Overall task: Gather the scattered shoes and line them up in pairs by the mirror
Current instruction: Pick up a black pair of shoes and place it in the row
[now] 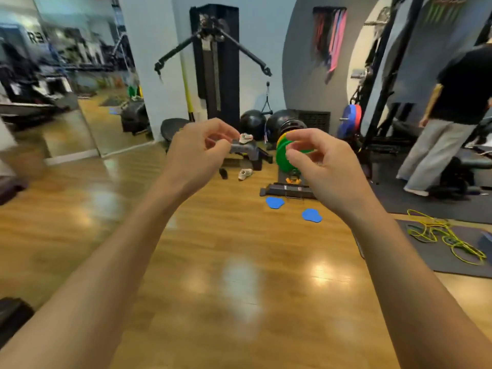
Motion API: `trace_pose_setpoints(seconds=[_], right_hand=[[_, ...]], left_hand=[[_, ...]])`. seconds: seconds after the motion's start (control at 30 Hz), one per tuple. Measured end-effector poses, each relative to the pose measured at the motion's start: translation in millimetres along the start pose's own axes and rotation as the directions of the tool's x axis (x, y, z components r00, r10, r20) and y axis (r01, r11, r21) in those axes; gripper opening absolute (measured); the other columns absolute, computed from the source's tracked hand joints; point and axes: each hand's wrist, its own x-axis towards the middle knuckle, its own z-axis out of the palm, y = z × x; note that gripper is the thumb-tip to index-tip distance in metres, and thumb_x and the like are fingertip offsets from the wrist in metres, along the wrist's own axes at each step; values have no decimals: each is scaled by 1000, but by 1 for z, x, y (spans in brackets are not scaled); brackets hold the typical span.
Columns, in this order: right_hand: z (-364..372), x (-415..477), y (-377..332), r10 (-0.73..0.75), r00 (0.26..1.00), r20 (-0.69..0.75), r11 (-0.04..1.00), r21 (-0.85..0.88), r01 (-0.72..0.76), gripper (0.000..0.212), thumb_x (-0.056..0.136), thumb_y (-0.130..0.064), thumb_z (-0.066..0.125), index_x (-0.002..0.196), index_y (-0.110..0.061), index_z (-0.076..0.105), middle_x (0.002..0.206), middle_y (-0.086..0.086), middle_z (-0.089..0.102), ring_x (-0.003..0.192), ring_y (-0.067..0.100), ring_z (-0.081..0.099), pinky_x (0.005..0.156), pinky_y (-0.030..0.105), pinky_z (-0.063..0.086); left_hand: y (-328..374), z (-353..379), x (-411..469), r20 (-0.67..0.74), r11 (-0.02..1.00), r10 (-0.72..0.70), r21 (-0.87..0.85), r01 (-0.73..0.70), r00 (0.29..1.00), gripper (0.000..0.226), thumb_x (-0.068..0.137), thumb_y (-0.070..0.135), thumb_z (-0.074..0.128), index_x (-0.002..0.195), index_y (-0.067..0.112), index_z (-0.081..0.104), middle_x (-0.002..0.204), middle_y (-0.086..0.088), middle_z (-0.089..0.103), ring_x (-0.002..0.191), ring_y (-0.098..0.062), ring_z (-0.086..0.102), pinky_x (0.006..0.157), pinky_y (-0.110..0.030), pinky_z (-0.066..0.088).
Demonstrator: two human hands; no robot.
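Two pale shoes show in the middle of the frame, small and soft with blur. One white shoe (245, 137) sits on top of a grey step platform (243, 149). Its upper is whitish with a touch of red or pink, the detail too smeared to read. A second white shoe (245, 173) lies askew on the wooden floor (213, 249) just below the platform. Beside it to the left is a small dark object (223, 173) — whether it is a shoe cannot be told. The mirror (69, 110) fills the upper left, well apart from both shoes.

The left hand (198, 151) and right hand (318, 162) are raised at centre frame, fingers loosely curled, thumbs near the fingertips, with nothing in either. The left hand's fingers overlap the platform's left end, and the right hand covers part of a stack of green weight plates (281, 158). Two blue pads (275, 202) lie to the lower right of the shoes. At the right edge stands a person (452, 110), partly cut off by the frame.
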Motion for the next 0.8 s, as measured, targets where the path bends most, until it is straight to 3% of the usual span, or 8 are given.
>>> trace_pose_setpoints(seconds=[0.17, 0.43, 0.67, 0.8], right_hand=[[71, 106, 34, -35, 998, 58, 999, 8, 34, 28, 90, -23, 60, 118, -26, 62, 92, -18, 64, 78, -9, 56, 67, 8, 45], [148, 277, 122, -41, 997, 70, 999, 10, 41, 31, 90, -23, 60, 120, -25, 62, 95, -18, 63, 85, -9, 58, 71, 4, 45], [219, 441, 217, -54, 986, 155, 998, 28, 51, 29, 90, -24, 59, 119, -29, 62, 98, -18, 65, 84, -12, 57, 67, 3, 42], [272, 530, 250, -65, 970, 233, 997, 52, 54, 29, 92, -25, 58, 120, -29, 60, 99, -17, 64, 87, -10, 57, 66, 2, 41]], left_hand=[[-85, -1, 94, -40, 999, -33, 18, 33, 999, 25, 88, 14, 51, 99, 28, 68, 94, 6, 68, 83, -7, 61, 72, -25, 50], [-194, 65, 257, -61, 999, -43, 6, 43, 997, 26, 88, 13, 53, 101, 29, 70, 89, 17, 66, 78, 3, 59, 60, -7, 38], [-296, 119, 400, -66, 991, -119, 50, 122, 991, 28, 86, 11, 52, 101, 26, 70, 93, 10, 69, 80, 0, 60, 66, -17, 43], [-358, 123, 477, -87, 984, -148, 90, 156, 985, 27, 87, 13, 51, 100, 27, 69, 93, 12, 67, 78, 2, 59, 62, -10, 39]])
